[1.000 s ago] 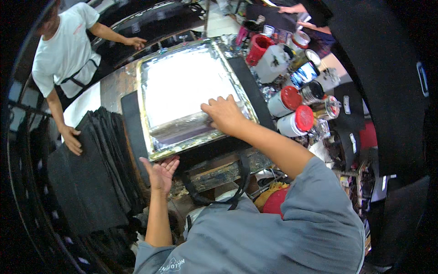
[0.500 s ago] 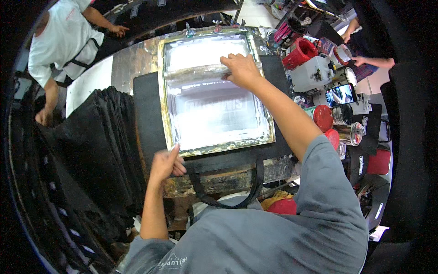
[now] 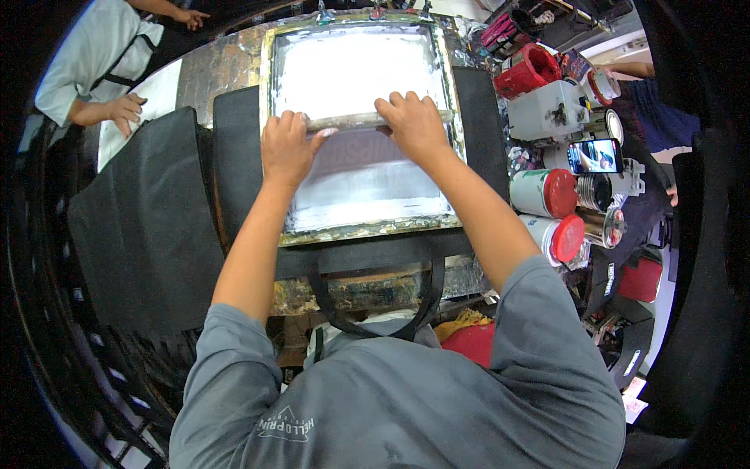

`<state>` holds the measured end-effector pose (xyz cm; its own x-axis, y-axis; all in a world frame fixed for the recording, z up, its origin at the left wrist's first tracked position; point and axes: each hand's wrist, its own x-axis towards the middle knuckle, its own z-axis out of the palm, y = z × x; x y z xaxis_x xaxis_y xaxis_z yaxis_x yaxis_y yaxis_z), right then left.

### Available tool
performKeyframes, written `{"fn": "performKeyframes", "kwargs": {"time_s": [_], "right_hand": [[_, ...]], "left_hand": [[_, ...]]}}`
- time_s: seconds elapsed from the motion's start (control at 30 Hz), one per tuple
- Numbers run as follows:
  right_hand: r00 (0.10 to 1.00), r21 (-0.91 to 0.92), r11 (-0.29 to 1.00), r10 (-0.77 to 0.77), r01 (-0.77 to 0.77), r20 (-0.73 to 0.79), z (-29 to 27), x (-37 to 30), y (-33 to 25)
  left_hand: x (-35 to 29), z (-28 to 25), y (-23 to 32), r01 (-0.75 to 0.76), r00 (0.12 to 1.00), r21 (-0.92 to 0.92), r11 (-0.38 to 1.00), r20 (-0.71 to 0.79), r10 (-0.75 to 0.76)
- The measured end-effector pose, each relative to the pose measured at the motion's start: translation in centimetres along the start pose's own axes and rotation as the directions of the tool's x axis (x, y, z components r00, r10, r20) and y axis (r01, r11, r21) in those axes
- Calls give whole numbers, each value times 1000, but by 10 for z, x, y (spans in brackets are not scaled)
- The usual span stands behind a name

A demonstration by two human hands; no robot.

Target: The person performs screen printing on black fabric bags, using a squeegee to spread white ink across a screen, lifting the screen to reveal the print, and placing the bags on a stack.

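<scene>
– The left hand (image 3: 289, 152) has risen to join the right hand (image 3: 418, 125) on the squeegee (image 3: 345, 122), near the framed screen's (image 3: 367, 232) middle.
– Both hands' fingers curl over it; even pressure seems best.

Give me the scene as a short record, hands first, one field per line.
Left hand: grips squeegee, left end
Right hand: grips squeegee, right part
Squeegee: crosswise inside frame
Frame: lying on black bag
Bag handle: looped toward wearer
Phone: lit, right of frame
Co-worker's hand: near black stack, contact unclear
</scene>
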<state>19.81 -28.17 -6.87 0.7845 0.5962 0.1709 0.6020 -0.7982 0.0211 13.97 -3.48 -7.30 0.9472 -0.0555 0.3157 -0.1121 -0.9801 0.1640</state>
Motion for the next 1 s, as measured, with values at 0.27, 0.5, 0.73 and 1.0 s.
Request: {"fn": "performKeyframes", "kwargs": {"time_s": [0.27, 0.5, 0.73, 1.0], "right_hand": [[1000, 45, 999, -6, 6, -6, -25, -81, -43], [992, 27, 1000, 1, -4, 125, -48, -95, -55], [995, 112, 990, 86, -80, -51, -35, -160, -94], [981, 38, 996, 87, -81, -174, -168, -103, -81]], "left_hand": [[-87, -29, 25, -36, 999, -6, 999, 29, 36], [-136, -46, 10, 17, 1000, -160, 987, 20, -14], [-207, -51, -28, 377, 887, -29, 926, 298, -352], [-151, -124, -4, 220, 877, -811, 542, -79, -473]]}}
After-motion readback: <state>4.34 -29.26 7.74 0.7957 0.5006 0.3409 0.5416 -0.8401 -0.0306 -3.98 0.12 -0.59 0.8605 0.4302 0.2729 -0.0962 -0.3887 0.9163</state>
